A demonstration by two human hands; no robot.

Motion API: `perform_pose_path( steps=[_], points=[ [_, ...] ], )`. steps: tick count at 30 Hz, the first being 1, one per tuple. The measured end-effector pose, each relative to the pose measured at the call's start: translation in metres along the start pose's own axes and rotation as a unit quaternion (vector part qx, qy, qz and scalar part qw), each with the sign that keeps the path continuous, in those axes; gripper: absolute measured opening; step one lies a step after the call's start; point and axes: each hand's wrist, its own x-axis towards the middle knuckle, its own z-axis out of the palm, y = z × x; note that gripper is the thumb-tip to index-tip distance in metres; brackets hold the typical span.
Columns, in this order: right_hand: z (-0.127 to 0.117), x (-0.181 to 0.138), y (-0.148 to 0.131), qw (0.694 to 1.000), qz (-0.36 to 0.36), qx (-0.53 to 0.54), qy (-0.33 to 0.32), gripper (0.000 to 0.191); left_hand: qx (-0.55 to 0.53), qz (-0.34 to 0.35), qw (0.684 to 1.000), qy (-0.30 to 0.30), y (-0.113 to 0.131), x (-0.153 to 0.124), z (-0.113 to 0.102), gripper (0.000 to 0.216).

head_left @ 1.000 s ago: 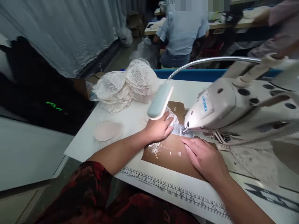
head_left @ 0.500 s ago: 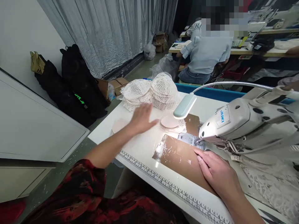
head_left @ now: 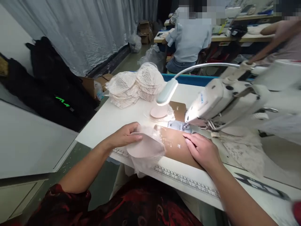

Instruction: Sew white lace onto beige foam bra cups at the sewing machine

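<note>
My left hand [head_left: 128,135] grips a pale pink bra cup [head_left: 145,146] by its edge, thumb on top. Thin lace or mesh hangs from the cup, blurred by motion, over the table's front edge. My right hand [head_left: 199,147] rests on a brown sheet [head_left: 175,150] before the sewing machine [head_left: 209,100], fingers stretched forward and nothing visible in them. Its fingertips are near the presser foot [head_left: 185,126]. Another pink cup with lace [head_left: 160,112] lies beside the metal plate [head_left: 174,125], under the lamp [head_left: 167,91].
Stacked lace cups [head_left: 136,83] stand at the back left of the white table [head_left: 94,127]. A printed ruler [head_left: 181,178] runs along the front edge. Lace fabric [head_left: 244,150] and a black-edged template [head_left: 261,185] lie at the right. A co-worker [head_left: 190,39] sits beyond.
My left hand has come back toward me from beside the lace stacks and now holds a bra cup. My right hand stays on the brown sheet. The camera view has shifted right.
</note>
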Motion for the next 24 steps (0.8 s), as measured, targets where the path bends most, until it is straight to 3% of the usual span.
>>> perform_pose_path(
  steps=[3, 7, 10, 15, 19, 21, 24],
  points=[
    [-0.006, 0.000, -0.003, 0.995, 0.052, 0.089, 0.004, 0.029, 0.044, 0.042, 0.994, -0.087, 0.023, 0.042, 0.033, 0.023],
    [-0.010, -0.001, -0.001, 0.978, 0.108, 0.174, 0.044, 0.024, 0.259, 0.109, 0.958, -0.047, 0.026, 0.098, 0.066, 0.010],
    [-0.012, 0.000, 0.002, 0.976, 0.108, 0.187, 0.039, 0.024, 0.305, 0.139, 0.941, -0.038, 0.022, 0.123, 0.075, 0.009],
    [-0.014, 0.001, 0.004, 0.975, 0.100, 0.197, 0.019, 0.024, 0.357, 0.130, 0.925, 0.002, 0.024, 0.127, 0.073, 0.013],
    [-0.013, 0.000, 0.001, 0.976, 0.081, 0.203, 0.017, 0.023, 0.433, 0.226, 0.868, 0.090, 0.031, 0.113, 0.076, 0.020],
    [-0.012, 0.000, 0.000, 0.978, 0.056, 0.200, 0.014, 0.021, 0.465, 0.270, 0.841, 0.056, 0.032, 0.108, 0.080, 0.022],
    [-0.011, -0.001, 0.000, 0.987, 0.021, 0.159, -0.007, 0.022, 0.501, 0.269, 0.822, -0.020, 0.029, 0.105, 0.087, 0.024]
  ],
)
